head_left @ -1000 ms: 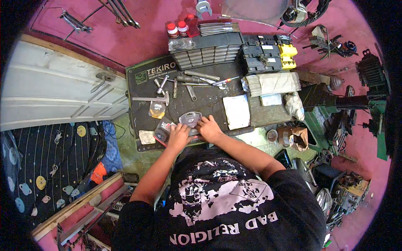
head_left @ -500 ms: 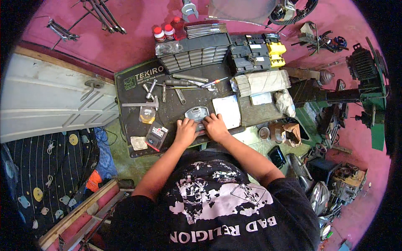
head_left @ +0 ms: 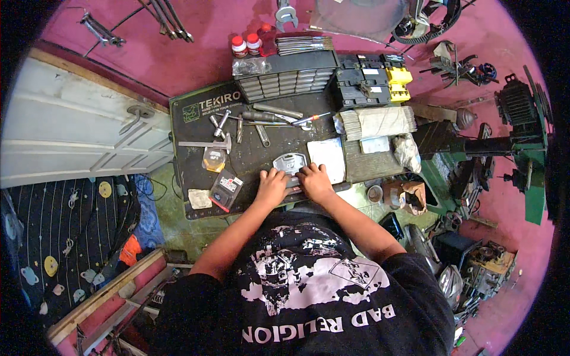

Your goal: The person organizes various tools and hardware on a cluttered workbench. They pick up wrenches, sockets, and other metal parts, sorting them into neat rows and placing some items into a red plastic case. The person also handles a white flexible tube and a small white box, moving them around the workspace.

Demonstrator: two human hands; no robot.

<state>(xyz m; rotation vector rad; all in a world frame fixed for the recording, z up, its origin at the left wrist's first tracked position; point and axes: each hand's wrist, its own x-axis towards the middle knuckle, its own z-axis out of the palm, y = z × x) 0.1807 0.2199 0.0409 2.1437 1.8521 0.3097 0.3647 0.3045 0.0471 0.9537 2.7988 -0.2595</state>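
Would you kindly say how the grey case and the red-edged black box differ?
The left hand and right hand touch the grey case, not the black box. The grey case's far end is rounded; the black box's corners are squarish. Both are near the mat's front edge.

black short-sleeved t-shirt (head_left: 320, 296), patchy white print (head_left: 312, 282), pale lettering (head_left: 320, 324)
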